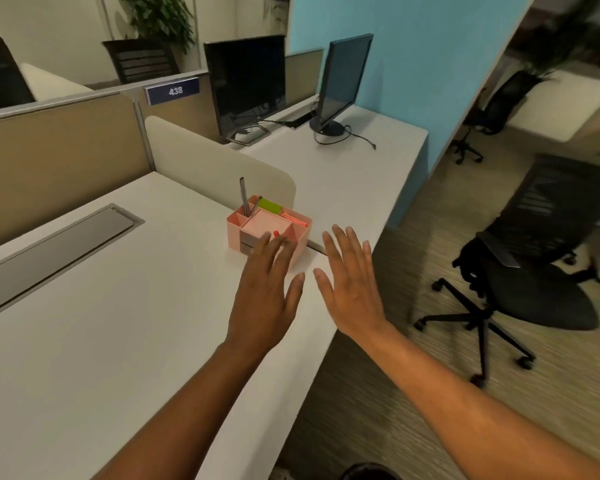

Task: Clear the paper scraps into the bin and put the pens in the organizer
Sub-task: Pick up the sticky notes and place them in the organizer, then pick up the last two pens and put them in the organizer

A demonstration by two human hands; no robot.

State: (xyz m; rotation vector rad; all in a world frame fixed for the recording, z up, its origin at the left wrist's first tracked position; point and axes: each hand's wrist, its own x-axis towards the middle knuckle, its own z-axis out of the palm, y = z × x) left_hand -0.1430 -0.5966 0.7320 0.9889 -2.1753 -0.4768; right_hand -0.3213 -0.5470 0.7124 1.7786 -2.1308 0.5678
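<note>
A pink desk organizer [235, 227] stands near the right edge of the white desk [84, 341]. A grey pen [244, 195] stands upright in its back-left compartment, a second pen leans beside it, and a green item [270, 205] and orange-red pens [293, 218] lie along the back. My left hand [267, 292] is flat with fingers spread, its fingertips covering the organizer's front. My right hand [350, 285] hovers open just right of the organizer, over the desk edge. Neither hand holds anything. No paper scraps show on the desk.
A grey cable-tray lid [52, 251] is set into the desk at left. A low beige divider [205, 164] stands behind the organizer. Two monitors [246, 81] stand on the far desk. A black office chair [534, 271] stands on the carpet at right. A dark round rim [371, 472] shows at the bottom edge.
</note>
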